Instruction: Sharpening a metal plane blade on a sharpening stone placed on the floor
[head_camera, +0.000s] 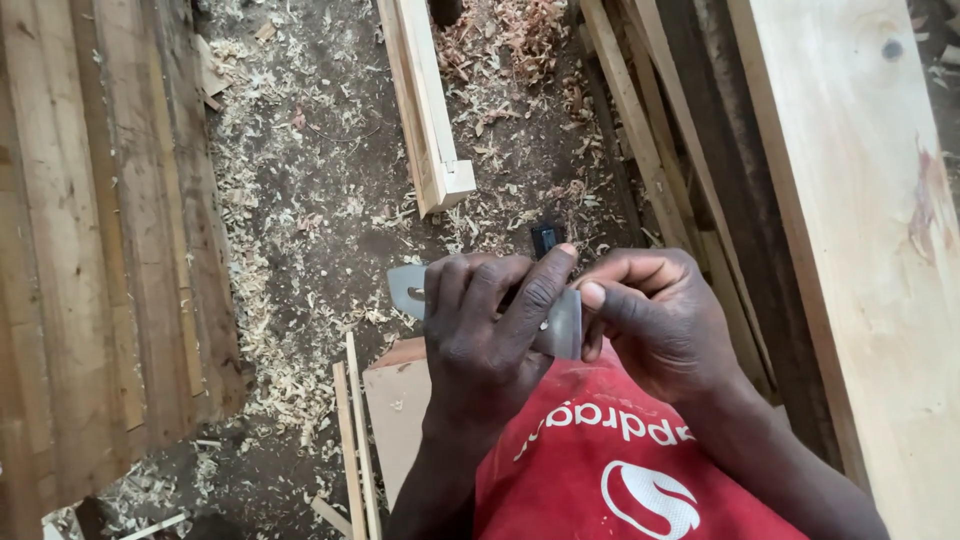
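A flat grey metal blade (410, 287) with a slot near its left end is held level above the ground in front of my red shirt. My left hand (485, 330) wraps over its middle, fingers curled across the top. At its right end my right hand (650, 315) pinches the blade between thumb and fingers. A small dark object (545, 238) pokes up just behind my left fingertips; I cannot tell what it is. The middle of the blade is hidden under my fingers.
Wood shavings cover the dirt ground (320, 200). A pale timber piece (425, 110) lies ahead. Stacked planks (90, 250) fill the left side, and a wide light board (870, 220) runs along the right with thin strips (650, 150) beside it. A board (395, 400) and slim sticks lie by my feet.
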